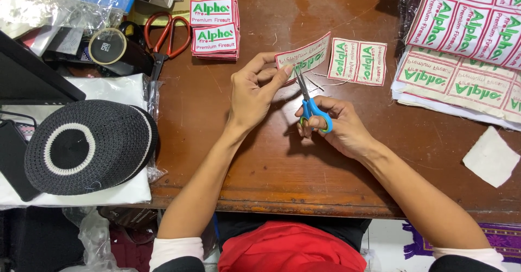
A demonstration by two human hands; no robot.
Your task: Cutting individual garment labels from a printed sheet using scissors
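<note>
Head view: white embroidered patch, red border, green lettering, slightly curled.

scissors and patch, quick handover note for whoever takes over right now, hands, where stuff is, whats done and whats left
Left hand pinches one embroidered patch above the table.
Right hand grips the blue-handled scissors, blades at the patch's lower edge.
Done: trimmed patches in two piles at upper left.
Left: a joined pair of patches beside the held one, and uncut patch sheets at right.
Red-handled scissors lie unused by the piles.
</note>
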